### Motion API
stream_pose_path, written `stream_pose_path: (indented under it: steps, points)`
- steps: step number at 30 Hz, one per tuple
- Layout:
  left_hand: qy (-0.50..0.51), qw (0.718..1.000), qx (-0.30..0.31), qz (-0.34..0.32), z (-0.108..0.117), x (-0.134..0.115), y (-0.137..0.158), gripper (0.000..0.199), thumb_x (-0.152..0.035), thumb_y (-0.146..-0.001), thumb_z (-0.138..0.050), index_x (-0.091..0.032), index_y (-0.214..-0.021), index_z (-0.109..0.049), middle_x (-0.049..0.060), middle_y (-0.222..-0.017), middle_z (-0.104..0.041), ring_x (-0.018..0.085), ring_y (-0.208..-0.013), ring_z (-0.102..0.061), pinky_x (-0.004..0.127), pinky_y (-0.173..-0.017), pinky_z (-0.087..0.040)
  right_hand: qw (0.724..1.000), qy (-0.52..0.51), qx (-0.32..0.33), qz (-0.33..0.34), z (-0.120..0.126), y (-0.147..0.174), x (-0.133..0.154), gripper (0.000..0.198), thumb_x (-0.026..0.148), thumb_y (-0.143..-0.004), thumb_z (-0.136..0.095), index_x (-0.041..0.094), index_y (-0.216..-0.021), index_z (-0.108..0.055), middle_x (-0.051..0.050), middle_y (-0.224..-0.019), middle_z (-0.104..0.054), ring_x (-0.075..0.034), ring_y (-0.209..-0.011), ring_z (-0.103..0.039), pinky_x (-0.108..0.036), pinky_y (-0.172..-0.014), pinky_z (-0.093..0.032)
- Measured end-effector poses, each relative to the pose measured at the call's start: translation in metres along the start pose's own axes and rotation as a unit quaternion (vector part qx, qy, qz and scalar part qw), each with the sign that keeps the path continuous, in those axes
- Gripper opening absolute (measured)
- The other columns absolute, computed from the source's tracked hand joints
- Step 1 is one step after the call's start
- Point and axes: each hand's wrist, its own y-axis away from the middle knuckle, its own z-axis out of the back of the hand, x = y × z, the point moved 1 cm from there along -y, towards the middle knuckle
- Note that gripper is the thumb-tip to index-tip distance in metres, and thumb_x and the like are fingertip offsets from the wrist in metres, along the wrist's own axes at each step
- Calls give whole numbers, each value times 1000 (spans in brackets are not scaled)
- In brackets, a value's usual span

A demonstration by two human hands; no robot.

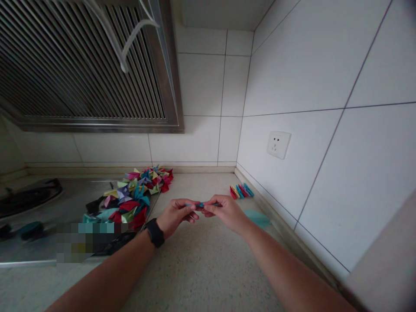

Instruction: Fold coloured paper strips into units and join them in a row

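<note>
A small piece of folded blue paper [202, 205] is pinched between my two hands above the counter. My left hand [177, 214], with a black watch on its wrist, grips the paper's left side between thumb and fingers. On the other side my right hand [224, 212] pinches it the same way. Fingers cover most of the paper, so its exact shape is hard to make out. Beyond my right hand stands a row of folded paper pieces [241, 191] in red, yellow and blue. Teal paper [258, 219] lies flat beside my right forearm, partly hidden by it.
A heap of colourful origami cranes [130, 199] covers the right part of the gas stove [74, 195] and spills onto the counter [201, 268]. Overhead at the left hangs a range hood [177, 99]. The tiled wall at the right carries a socket [278, 144].
</note>
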Motion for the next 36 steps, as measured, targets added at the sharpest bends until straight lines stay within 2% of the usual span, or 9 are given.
stream_pose_path:
  steps: [6,13,17,19,21,23,25,30,36]
  points:
    - [-38,999,-11,14,9,2,-4,36,-38,-75,-73,-7,-93,-67,15,-94,-71,12,-58,-63,23,-52,-48,999,29,6,-22,6,-3,-10,38,46,-74,-69,14,-94,-70,-8,-84,-72,-17,-72,-69,-32,-67,-57]
    - [-48,998,-26,7,13,3,-7,36,-41,-76,-71,-9,-91,-63,15,-96,-70,13,-62,-64,22,-52,-48,993,113,-27,10,8,-3,-9,35,42,-78,-66,16,-99,-73,-8,-84,-74,-20,-80,-68,-35,-77,-53]
    - [-69,997,-13,-6,7,-2,-2,39,-40,-76,-71,-13,-103,-61,12,-99,-67,15,-68,-64,24,-53,-50,997,72,-17,7,9,-2,-7,36,44,-76,-67,17,-99,-73,-8,-88,-74,-20,-84,-68,-36,-81,-53]
    - [-88,996,-1,-21,5,-4,0,43,-36,-73,-73,-15,-108,-60,9,-95,-67,17,-74,-65,24,-54,-51,999,41,7,1,6,-1,-5,37,45,-74,-69,16,-98,-73,-8,-88,-74,-20,-83,-68,-36,-80,-54]
    - [-109,994,6,-33,4,-5,1,38,-33,-71,-75,-14,-102,-63,7,-85,-66,17,-74,-63,24,-54,-51,999,23,33,-6,2,0,-5,38,45,-73,-70,16,-97,-73,-8,-87,-74,-19,-81,-68,-36,-79,-54]
    - [-132,991,13,-34,6,-5,0,31,-34,-72,-74,-12,-93,-66,5,-74,-65,15,-65,-61,23,-51,-50,999,12,41,-13,-3,1,-6,39,45,-74,-70,15,-98,-73,-9,-85,-73,-19,-80,-68,-36,-78,-55]
    - [-161,986,21,-30,8,-4,-1,31,-36,-76,-71,-12,-95,-67,4,-69,-65,12,-56,-58,22,-47,-47,999,2,39,-23,-4,0,-9,40,45,-74,-69,13,-99,-72,-9,-84,-73,-19,-78,-69,-36,-77,-56]
    - [-251,967,19,-23,10,-2,-2,33,-39,-76,-69,-14,-99,-68,8,-83,-70,12,-60,-59,18,-43,-43,998,54,40,-9,1,-1,-15,37,45,-76,-67,16,-96,-73,-8,-85,-73,-19,-78,-68,-35,-77,-55]
    - [-217,974,23,-61,4,2,-2,34,-38,-76,-69,-15,-101,-68,10,-102,-68,14,-70,-59,21,-47,-49,988,153,-3,26,7,-1,-9,30,42,-79,-65,19,-97,-74,-6,-83,-73,-19,-77,-67,-32,-75,-53]
